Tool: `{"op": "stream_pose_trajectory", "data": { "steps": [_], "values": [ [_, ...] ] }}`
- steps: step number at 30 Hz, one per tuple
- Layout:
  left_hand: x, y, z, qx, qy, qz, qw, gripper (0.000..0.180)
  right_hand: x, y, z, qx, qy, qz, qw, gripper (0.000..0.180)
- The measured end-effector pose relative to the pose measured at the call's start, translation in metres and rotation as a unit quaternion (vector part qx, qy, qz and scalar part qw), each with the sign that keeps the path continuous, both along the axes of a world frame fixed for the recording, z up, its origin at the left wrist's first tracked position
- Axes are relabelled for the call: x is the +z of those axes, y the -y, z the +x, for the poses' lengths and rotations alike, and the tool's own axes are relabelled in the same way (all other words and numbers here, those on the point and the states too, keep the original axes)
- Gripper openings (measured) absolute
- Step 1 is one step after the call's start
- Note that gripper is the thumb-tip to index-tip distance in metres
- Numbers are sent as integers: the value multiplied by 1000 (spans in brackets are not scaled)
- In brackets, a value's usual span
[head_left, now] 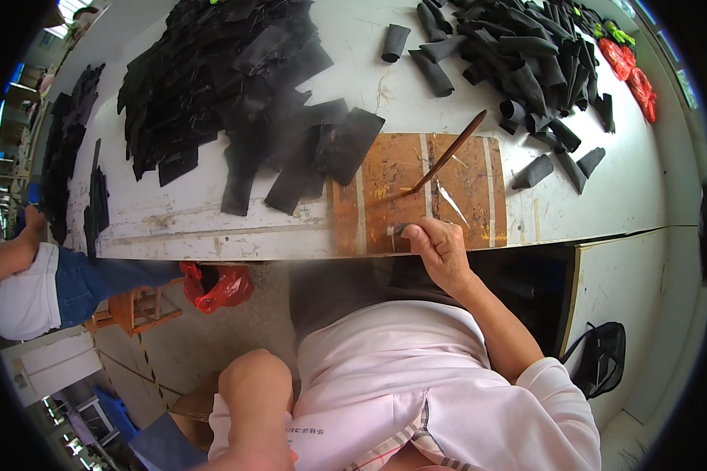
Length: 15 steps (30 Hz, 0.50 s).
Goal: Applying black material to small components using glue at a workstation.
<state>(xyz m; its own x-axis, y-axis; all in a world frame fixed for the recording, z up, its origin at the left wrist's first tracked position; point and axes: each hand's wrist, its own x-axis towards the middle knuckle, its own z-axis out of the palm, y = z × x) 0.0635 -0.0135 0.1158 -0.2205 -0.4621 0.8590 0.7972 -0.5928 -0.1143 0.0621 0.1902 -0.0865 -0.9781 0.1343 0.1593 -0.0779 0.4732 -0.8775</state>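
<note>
Her right hand (pixel 438 247) pinches a small dark piece (pixel 398 229) at the worktop (pixel 589 204) edge, steadying it beside the brush (pixel 450 151); the left hand's grip I cannot tell.

Black flat pieces (pixel 236 86) upper left, black rolled tubes (pixel 526 71) upper right, my white counter (pixel 605 196) with an orange-brown striped patch (pixel 393 196).

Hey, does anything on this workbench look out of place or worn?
The brown board at the table edge is scratched and smeared with yellowish residue. A thin stick lies slanted across it. Several flat black pieces from the left pile spill onto the board. The right hand rests at its near edge.
</note>
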Motion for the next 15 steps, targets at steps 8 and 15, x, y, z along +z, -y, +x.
{"op": "stream_pose_trajectory", "data": {
  "steps": [8, 15],
  "values": [
    [-176, -45, -108, 311, 260, -709, 577, 38, -2, -12, -7, -46, 95, -185, 977, 30],
    [-216, -49, -138, 403, 177, -697, 566, 14, -4, -10, -8, -48, 89, -149, 984, 28]
  ]
}}
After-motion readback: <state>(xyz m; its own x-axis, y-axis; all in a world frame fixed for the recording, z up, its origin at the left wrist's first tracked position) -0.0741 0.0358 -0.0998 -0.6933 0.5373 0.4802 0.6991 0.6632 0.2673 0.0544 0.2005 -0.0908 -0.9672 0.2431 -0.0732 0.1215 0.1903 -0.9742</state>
